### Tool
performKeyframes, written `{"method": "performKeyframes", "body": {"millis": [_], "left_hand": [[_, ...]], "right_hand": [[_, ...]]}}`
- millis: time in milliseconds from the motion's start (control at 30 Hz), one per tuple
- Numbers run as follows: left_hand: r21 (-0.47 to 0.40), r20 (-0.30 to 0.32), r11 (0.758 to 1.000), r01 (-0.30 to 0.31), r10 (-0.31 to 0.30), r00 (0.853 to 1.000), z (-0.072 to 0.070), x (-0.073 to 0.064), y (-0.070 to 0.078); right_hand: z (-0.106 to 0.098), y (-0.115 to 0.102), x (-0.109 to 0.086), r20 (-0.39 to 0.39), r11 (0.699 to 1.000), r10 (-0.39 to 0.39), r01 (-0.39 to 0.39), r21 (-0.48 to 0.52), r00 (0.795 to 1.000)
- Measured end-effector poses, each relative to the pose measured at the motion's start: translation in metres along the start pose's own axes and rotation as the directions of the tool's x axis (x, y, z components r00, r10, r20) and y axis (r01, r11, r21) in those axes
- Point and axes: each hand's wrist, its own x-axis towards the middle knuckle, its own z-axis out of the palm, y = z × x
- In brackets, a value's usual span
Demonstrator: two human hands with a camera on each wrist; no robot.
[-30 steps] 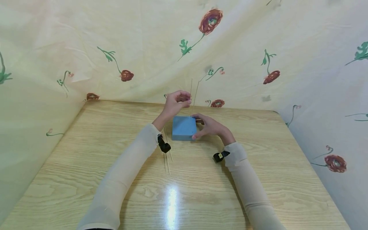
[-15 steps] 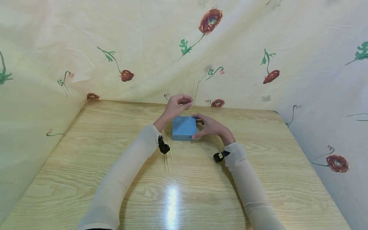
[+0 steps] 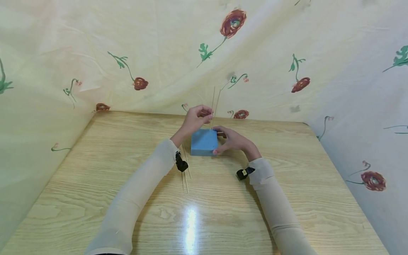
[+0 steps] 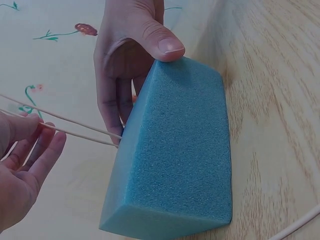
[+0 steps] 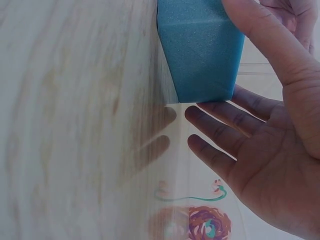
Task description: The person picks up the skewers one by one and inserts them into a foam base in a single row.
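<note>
A blue foam block [image 3: 204, 140] sits on the table. My right hand [image 3: 234, 139] grips its right side, with the thumb at the near corner and fingers at the far edge; in the right wrist view two fingers of this hand [image 5: 260, 135] stay off the foam block [image 5: 205, 60]. My left hand [image 3: 197, 117] pinches a thin wooden stick [image 3: 213, 99] between thumb and fingers, above the block's far edge. In the left wrist view, this stick [image 4: 85, 136] reaches the foam close beside a second stick [image 4: 65, 118] that stands in it unheld.
Several more thin sticks [image 3: 185, 177] lie on the wooden table [image 3: 242, 219], left of the block and partly under my left forearm. A floral cloth [image 3: 178, 42] hangs behind the table and along its sides.
My left hand has come down slightly and a little to the right along the stick, and the stick's top has shifted slightly right. The right hand and the foam block stay where they were.
</note>
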Motion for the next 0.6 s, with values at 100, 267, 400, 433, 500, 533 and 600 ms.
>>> {"method": "performKeyframes", "body": {"millis": [100,267,400,433,500,533,600], "left_hand": [[0.006,-0.002,1.0,-0.004,0.004,1.0,0.0,0.0003,-0.0003],[0.019,-0.002,1.0,-0.012,0.012,1.0,-0.0004,0.0004,-0.0008],[0.004,0.0,1.0,-0.02,0.02,1.0,-0.0005,0.0002,-0.0011],[-0.002,0.001,1.0,-0.023,0.023,1.0,-0.0004,0.0004,-0.0014],[-0.011,0.001,1.0,-0.028,0.028,1.0,-0.0002,0.0008,-0.002],[-0.015,0.001,0.999,-0.03,0.03,1.0,-0.0001,0.0011,-0.0024],[-0.019,0.0,0.999,-0.033,0.033,0.999,0.0003,0.0016,-0.0031]], "right_hand": [[-0.0002,0.0001,0.0003,0.002,1.0,0.0,0.0,0.003,1.0],[-0.0005,0.0009,0.0005,0.006,1.0,0.0,0.0,0.007,1.0],[-0.0008,0.0009,0.0007,0.006,1.0,0.002,-0.002,0.005,1.0],[-0.0009,0.0009,0.0008,0.006,1.0,0.003,-0.003,0.004,1.0],[-0.001,0.0011,0.001,0.007,1.0,0.003,-0.004,0.003,1.0],[-0.0011,0.0011,0.001,0.007,1.0,0.003,-0.003,0.003,1.0],[-0.0011,0.0013,0.0013,0.007,1.0,0.003,-0.003,0.004,1.0]]}}
